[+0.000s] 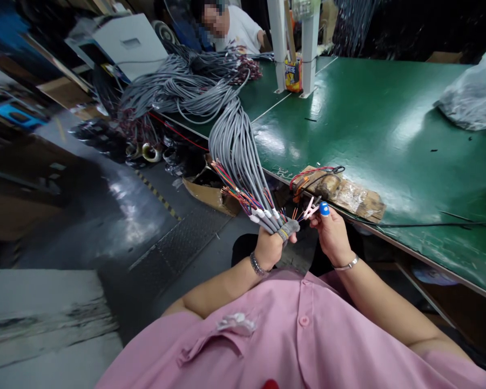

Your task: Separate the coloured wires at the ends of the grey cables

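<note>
My left hand [269, 246] is closed around the end of a bundle of grey cables [241, 143]. Coloured inner wires [243, 197] and white sleeves stick out near the grip, and a grey cloth cover wraps one of its digits. Just right of it, my right hand [334, 235] pinches a small pink clip [309, 208] that looks like a clothes peg. A blue cover [324, 208] sits on one fingertip of that hand. Thin dark and orange wire ends [295, 214] show between the two hands; whether the clip touches them I cannot tell.
A taped wooden block [348, 195] with red and black leads lies at the edge of the green table [372, 119]. More grey cables [174, 86] are heaped at the far left. White posts [310, 54], a plastic bag [476, 92] and a person [243, 29] are beyond.
</note>
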A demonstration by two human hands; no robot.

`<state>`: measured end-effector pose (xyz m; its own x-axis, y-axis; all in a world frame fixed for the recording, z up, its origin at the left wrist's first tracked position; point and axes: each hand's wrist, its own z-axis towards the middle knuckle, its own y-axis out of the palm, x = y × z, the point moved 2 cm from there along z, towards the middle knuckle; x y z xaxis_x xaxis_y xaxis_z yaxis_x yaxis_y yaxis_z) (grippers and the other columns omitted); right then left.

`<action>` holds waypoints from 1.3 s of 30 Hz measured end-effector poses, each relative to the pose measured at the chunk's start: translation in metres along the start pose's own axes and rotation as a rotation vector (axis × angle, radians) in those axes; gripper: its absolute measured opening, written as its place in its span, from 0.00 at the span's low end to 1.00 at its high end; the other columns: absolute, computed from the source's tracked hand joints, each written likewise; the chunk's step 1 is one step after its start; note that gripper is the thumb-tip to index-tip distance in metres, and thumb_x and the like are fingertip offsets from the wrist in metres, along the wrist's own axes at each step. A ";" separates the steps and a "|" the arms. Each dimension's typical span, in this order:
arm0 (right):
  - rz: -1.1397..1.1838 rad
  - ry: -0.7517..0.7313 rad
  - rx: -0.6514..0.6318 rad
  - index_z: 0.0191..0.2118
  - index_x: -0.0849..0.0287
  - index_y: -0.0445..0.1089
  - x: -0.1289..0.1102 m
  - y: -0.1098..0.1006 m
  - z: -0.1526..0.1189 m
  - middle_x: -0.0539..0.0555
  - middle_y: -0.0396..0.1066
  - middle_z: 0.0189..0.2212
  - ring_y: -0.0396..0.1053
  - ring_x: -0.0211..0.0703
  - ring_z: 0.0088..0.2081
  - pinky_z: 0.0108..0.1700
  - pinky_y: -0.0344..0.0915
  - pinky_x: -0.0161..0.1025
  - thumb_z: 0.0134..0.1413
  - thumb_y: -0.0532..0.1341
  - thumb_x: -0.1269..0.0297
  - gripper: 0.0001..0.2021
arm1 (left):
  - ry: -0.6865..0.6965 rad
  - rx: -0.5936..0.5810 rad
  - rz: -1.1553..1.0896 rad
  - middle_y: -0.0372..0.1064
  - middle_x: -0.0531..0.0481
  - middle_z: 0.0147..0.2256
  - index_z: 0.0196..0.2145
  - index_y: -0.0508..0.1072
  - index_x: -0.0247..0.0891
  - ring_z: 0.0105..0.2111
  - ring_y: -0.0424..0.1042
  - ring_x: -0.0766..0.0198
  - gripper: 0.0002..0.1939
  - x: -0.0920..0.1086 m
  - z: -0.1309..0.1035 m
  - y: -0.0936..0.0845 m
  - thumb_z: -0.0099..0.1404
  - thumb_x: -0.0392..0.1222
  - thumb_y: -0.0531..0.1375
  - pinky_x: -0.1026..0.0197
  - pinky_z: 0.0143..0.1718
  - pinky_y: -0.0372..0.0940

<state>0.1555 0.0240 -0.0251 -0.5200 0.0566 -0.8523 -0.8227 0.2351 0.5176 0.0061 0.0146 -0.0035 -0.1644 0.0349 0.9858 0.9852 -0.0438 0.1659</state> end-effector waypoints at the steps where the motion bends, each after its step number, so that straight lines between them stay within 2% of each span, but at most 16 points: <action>1: 0.013 0.016 -0.015 0.30 0.58 0.74 0.001 0.001 0.000 0.49 0.71 0.25 0.62 0.33 0.24 0.27 0.62 0.32 0.52 0.65 0.47 0.17 | -0.002 0.000 0.008 0.67 0.51 0.17 0.19 0.73 0.36 0.20 0.67 0.66 0.17 0.001 0.000 0.001 0.56 0.50 0.66 0.62 0.27 0.65; 5: 0.205 0.216 -0.134 0.32 0.58 0.74 0.005 0.007 0.003 0.49 0.71 0.25 0.64 0.34 0.25 0.28 0.65 0.33 0.48 0.67 0.44 0.19 | -0.018 -0.028 0.020 0.67 0.52 0.17 0.17 0.71 0.36 0.18 0.64 0.69 0.19 0.001 0.001 0.004 0.57 0.51 0.66 0.63 0.24 0.62; 8: 0.307 0.296 -0.129 0.33 0.57 0.74 0.006 0.008 0.005 0.48 0.73 0.27 0.66 0.34 0.26 0.30 0.67 0.33 0.45 0.70 0.47 0.18 | -0.036 -0.037 0.020 0.66 0.52 0.16 0.18 0.71 0.35 0.15 0.59 0.71 0.18 0.000 0.002 0.004 0.57 0.50 0.66 0.64 0.21 0.59; 15: 0.345 0.279 -0.046 0.35 0.57 0.75 0.010 0.007 0.007 0.49 0.75 0.28 0.69 0.36 0.28 0.31 0.68 0.33 0.44 0.71 0.50 0.17 | -0.037 -0.047 0.100 0.66 0.52 0.16 0.17 0.71 0.35 0.17 0.62 0.70 0.18 0.002 0.004 0.003 0.56 0.49 0.66 0.64 0.24 0.61; 22: 0.341 0.294 -0.072 0.34 0.56 0.74 0.011 0.008 0.004 0.50 0.76 0.30 0.70 0.37 0.30 0.30 0.68 0.33 0.46 0.68 0.44 0.19 | -0.020 -0.024 0.070 0.68 0.51 0.18 0.19 0.72 0.37 0.20 0.67 0.67 0.16 0.000 0.001 0.003 0.55 0.50 0.66 0.62 0.27 0.64; 27: 0.380 0.348 -0.161 0.34 0.55 0.74 0.006 0.008 0.002 0.51 0.77 0.32 0.71 0.38 0.31 0.32 0.69 0.35 0.49 0.62 0.38 0.23 | -0.049 -0.007 0.067 0.69 0.52 0.18 0.23 0.75 0.38 0.20 0.68 0.65 0.15 -0.003 -0.004 -0.001 0.54 0.53 0.66 0.61 0.25 0.65; 34: 0.329 0.312 -0.187 0.35 0.55 0.74 -0.002 0.006 0.001 0.52 0.76 0.35 0.71 0.37 0.31 0.32 0.69 0.33 0.52 0.66 0.49 0.14 | -0.036 0.006 0.058 0.69 0.52 0.19 0.25 0.75 0.38 0.20 0.69 0.65 0.15 -0.002 -0.007 -0.007 0.55 0.53 0.66 0.61 0.24 0.65; 39: 0.311 0.298 -0.184 0.34 0.56 0.75 -0.003 0.007 0.000 0.52 0.77 0.34 0.70 0.36 0.30 0.30 0.69 0.33 0.52 0.65 0.47 0.16 | -0.006 0.019 0.061 0.70 0.52 0.19 0.25 0.75 0.38 0.21 0.69 0.65 0.14 -0.003 -0.006 -0.003 0.56 0.52 0.66 0.62 0.24 0.64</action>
<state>0.1514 0.0256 -0.0191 -0.7696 -0.1900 -0.6097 -0.6304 0.0739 0.7727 0.0030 0.0087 -0.0066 -0.1037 0.0388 0.9939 0.9941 -0.0276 0.1048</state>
